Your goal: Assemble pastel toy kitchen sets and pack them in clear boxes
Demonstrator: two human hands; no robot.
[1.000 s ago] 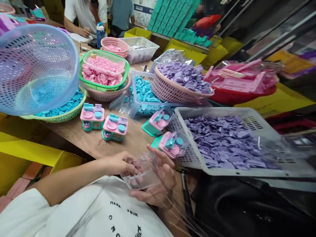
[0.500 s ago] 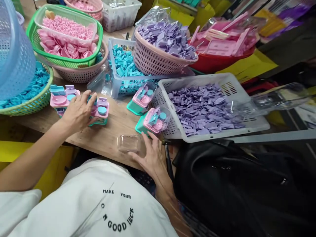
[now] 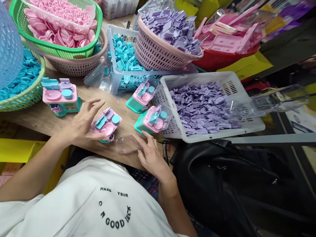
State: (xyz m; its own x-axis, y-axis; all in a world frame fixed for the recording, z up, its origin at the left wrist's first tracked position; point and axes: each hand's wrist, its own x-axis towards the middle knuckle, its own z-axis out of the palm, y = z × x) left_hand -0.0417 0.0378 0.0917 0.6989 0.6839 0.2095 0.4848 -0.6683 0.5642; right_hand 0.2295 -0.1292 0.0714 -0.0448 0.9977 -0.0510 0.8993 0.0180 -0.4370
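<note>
A small toy kitchen (image 3: pixel 107 123), pink on top with turquoise and purple parts, stands near the table's front edge. My left hand (image 3: pixel 82 121) is spread at its left side, thumb low by the toy and fingers raised apart. My right hand (image 3: pixel 151 153) pinches the right end of a clear plastic cover (image 3: pixel 125 144), which lies tilted on the wood. Another toy kitchen (image 3: pixel 61 97) stands uncovered at the left. Two more, a rear toy kitchen (image 3: pixel 142 95) and a front toy kitchen (image 3: pixel 153 118), lie tipped with clear covers over their tops.
A white crate (image 3: pixel 209 135) of purple pieces is at the right, with a pink basket (image 3: pixel 158 49) of purple pieces behind. Turquoise pieces fill a clear crate (image 3: pixel 116 80). A green basket (image 3: pixel 96 36) holds pink parts. A hammer (image 3: pixel 166 153) and black bag (image 3: pixel 209 171) lie near my right arm.
The two uncovered toys are now apart: one has come toward me and turned, with my left hand beside it. My right hand has closed on the clear cover and tilted it.
</note>
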